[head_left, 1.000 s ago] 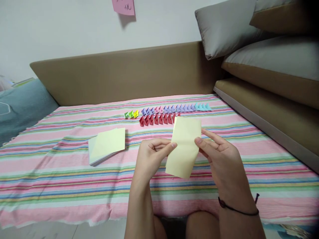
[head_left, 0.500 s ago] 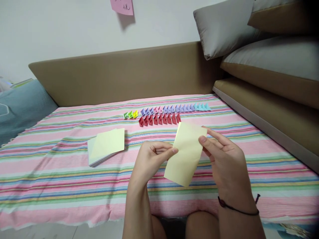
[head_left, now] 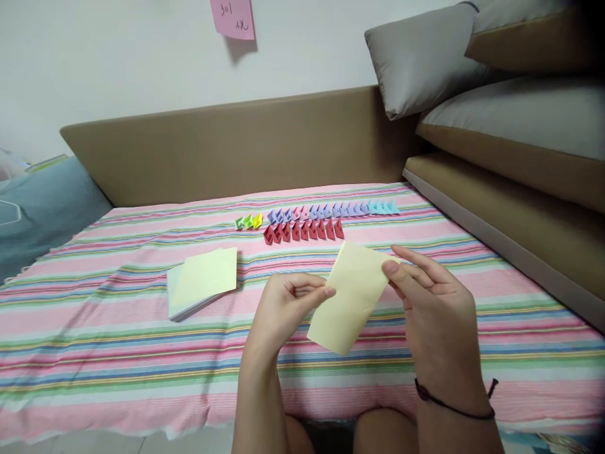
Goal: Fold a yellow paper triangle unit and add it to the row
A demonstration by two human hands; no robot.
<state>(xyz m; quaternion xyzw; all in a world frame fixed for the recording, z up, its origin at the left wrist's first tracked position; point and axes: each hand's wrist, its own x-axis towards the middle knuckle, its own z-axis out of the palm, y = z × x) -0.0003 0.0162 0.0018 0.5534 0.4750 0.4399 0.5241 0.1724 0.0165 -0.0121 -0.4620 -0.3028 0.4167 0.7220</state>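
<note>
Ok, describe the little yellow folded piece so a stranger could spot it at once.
Find the brown backrest behind the striped cloth. On the cloth near it sit small folded pieces, the leftmost two green. The yellow piece is just right of those two; no other folded piece is yellow.

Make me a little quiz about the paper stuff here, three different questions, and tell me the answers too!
1. True or false: only the right hand touches the pale yellow paper.
2. Which colour is the row of boat-like paper folds nearest the hands?
A) green
B) dark red
C) light blue
3. Fill in: the paper stack lies on the person's ____ side.

Key: 1. False, the left hand touches it too. 2. B. 3. left.
</note>
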